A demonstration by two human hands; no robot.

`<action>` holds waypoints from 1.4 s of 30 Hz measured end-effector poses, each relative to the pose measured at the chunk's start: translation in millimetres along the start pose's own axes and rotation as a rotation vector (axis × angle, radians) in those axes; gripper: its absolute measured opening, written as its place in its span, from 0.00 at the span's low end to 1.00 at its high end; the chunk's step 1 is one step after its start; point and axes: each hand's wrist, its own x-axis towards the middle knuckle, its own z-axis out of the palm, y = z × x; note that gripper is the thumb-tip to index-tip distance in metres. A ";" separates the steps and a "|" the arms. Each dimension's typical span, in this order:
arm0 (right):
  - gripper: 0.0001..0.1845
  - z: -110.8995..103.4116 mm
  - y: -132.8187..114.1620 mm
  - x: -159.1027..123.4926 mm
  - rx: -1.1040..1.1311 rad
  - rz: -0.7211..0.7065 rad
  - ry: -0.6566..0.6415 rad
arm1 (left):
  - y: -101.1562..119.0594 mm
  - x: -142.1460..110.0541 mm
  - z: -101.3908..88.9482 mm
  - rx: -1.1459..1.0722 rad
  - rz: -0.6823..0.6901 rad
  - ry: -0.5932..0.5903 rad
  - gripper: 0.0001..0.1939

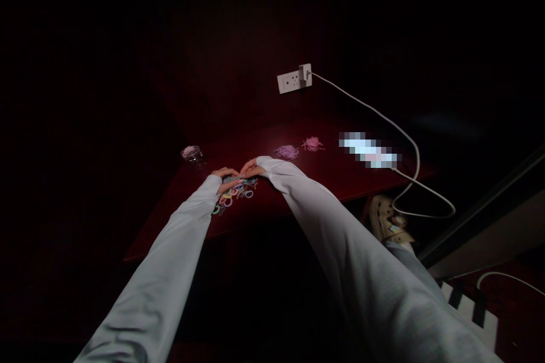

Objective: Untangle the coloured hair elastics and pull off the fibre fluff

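Both my arms reach forward in pale long sleeves over a dark red table (306, 181). My left hand (225, 177) and my right hand (252, 168) meet fingertip to fingertip above a heap of small coloured rings (232, 195). The fingers of both hands are bent and pinched together, seemingly on a ring or a small piece between them; it is too small and dim to name. The rings lie just under and in front of the left hand.
A small clear jar (192, 155) stands left of the hands. Two little piles of purple (286, 151) and pink (312, 143) bits lie to the right. A lit phone (369, 150) is cabled to a wall socket (293, 79). A shoe (389, 218) shows under the table edge.
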 end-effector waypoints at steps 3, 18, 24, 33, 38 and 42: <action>0.05 3.5 0.7 -0.5 0.049 -0.004 0.018 | 1.2 -0.4 -1.0 -0.006 0.016 0.000 0.26; 0.13 1.9 -1.5 1.6 0.187 -0.006 0.011 | 1.6 0.5 -3.3 0.001 0.025 -0.020 0.23; 0.08 -0.7 -8.5 7.3 0.266 0.005 0.296 | -3.1 3.4 -0.8 0.034 -0.006 -0.038 0.18; 0.04 -0.6 -9.7 4.2 0.279 -0.006 0.331 | 8.1 0.2 -1.8 0.000 0.015 -0.034 0.19; 0.04 0.9 -9.5 6.6 0.208 -0.023 0.351 | 13.9 -0.8 -2.4 -0.035 0.034 -0.011 0.19; 0.05 1.7 -8.6 10.1 -0.070 -0.027 0.605 | 14.2 1.3 -5.7 0.011 0.054 0.023 0.19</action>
